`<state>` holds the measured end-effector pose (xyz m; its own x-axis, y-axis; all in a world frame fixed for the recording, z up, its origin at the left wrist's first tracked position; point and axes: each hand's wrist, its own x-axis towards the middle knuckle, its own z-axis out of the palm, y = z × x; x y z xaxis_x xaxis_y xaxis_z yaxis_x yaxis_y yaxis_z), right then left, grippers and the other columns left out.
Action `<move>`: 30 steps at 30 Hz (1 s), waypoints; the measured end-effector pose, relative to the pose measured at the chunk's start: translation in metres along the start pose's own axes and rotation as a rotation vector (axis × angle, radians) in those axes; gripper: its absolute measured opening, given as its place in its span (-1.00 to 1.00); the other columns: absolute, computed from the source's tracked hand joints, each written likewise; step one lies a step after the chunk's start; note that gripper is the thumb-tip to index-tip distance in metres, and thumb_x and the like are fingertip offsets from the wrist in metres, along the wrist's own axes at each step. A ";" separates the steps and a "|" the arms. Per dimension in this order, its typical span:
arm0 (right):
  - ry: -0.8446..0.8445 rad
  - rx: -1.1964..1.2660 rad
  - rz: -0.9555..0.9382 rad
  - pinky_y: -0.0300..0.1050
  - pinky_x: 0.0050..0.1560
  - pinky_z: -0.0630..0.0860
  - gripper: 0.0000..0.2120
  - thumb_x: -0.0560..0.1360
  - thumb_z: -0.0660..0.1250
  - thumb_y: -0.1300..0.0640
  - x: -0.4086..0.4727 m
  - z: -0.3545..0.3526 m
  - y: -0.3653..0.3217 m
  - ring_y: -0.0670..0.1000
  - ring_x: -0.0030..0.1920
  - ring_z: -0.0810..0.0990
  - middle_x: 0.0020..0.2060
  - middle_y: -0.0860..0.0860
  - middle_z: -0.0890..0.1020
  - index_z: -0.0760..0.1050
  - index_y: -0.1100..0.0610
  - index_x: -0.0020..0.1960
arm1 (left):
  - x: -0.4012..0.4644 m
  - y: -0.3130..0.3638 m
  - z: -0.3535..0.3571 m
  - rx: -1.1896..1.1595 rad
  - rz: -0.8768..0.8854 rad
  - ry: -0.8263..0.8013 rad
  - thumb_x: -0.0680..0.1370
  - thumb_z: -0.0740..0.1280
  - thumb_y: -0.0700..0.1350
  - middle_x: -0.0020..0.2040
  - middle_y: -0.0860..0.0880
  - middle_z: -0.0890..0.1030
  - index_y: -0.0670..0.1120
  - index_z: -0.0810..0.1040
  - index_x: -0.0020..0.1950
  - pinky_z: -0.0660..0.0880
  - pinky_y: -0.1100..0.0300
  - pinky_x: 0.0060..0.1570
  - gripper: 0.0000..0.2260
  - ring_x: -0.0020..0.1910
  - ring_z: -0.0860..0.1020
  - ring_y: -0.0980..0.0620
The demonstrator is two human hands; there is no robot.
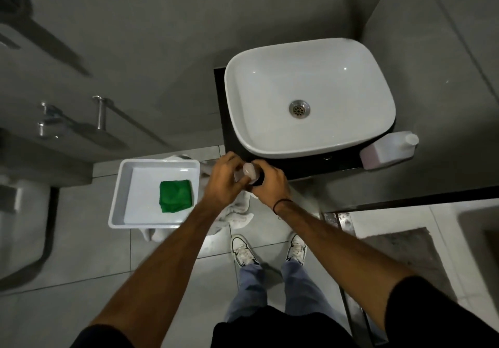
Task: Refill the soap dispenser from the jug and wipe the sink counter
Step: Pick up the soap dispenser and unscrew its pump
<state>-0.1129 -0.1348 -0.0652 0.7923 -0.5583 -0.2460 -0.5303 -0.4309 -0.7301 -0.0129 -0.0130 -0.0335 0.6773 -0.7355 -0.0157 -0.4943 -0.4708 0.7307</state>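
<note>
Both my hands meet at the front left corner of the dark sink counter. My left hand and my right hand close around a small soap dispenser, whose pale top shows between the fingers; its body is mostly hidden. A translucent jug with pinkish liquid and a white cap stands on the counter's right end, beside the white basin. A folded green cloth lies in a white tray to the left of my hands.
A pale crumpled cloth lies under the tray and my hands. Grey walls enclose the basin at the back and right. A toilet stands at the far left, a rug and floor drain at the right. My feet stand on the tiled floor.
</note>
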 end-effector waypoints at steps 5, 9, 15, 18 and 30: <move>0.095 0.019 -0.027 -0.10 -0.13 0.59 -0.58 0.26 0.58 -0.01 -0.010 0.003 -0.005 0.01 -0.04 0.64 -0.03 -0.06 0.65 0.49 -0.03 0.04 | -0.013 0.003 0.004 0.022 -0.143 0.158 0.43 0.53 0.09 -0.23 0.03 0.44 -0.04 0.37 -0.20 0.27 0.18 -0.24 -0.64 -0.23 0.41 0.02; 0.104 0.013 -0.010 -0.03 -0.12 0.61 -0.58 0.24 0.59 0.02 -0.010 0.001 -0.008 0.05 -0.06 0.64 -0.05 -0.04 0.65 0.48 -0.01 0.00 | -0.018 0.007 0.001 -0.108 -0.100 0.114 0.45 0.52 -0.04 0.08 0.08 0.62 -0.01 0.49 0.22 0.50 0.18 0.02 -0.60 0.05 0.56 0.05; 0.104 0.009 -0.035 0.00 -0.12 0.64 -0.53 0.21 0.61 -0.10 -0.012 -0.002 -0.012 -0.01 -0.08 0.63 -0.04 -0.07 0.64 0.47 -0.02 -0.02 | -0.009 0.017 -0.004 -0.170 -0.218 0.161 0.34 0.59 0.02 -0.15 0.15 0.58 0.07 0.45 0.11 0.47 0.46 -0.27 -0.55 -0.18 0.58 0.20; 0.125 0.008 -0.022 -0.06 -0.15 0.62 -0.52 0.20 0.61 -0.06 -0.012 0.000 -0.013 -0.01 -0.07 0.64 -0.04 -0.08 0.64 0.46 -0.04 0.00 | -0.006 0.015 -0.002 -0.142 -0.213 0.135 0.31 0.58 0.06 -0.05 0.09 0.57 0.07 0.41 0.15 0.53 0.22 -0.13 -0.48 -0.07 0.56 0.06; 0.151 0.021 0.084 0.03 -0.03 0.64 -0.50 0.24 0.63 0.02 -0.003 0.001 -0.007 0.11 0.06 0.66 0.04 0.02 0.69 0.53 0.02 0.11 | -0.006 0.020 -0.029 -0.444 -0.249 0.440 0.36 0.62 -0.03 -0.08 0.06 0.66 0.07 0.53 0.14 0.65 0.01 -0.03 -0.57 -0.08 0.66 0.01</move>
<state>-0.1115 -0.1295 -0.0604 0.6906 -0.6923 -0.2091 -0.5847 -0.3643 -0.7248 -0.0109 -0.0040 0.0015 0.9474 -0.3199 -0.0094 -0.0872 -0.2862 0.9542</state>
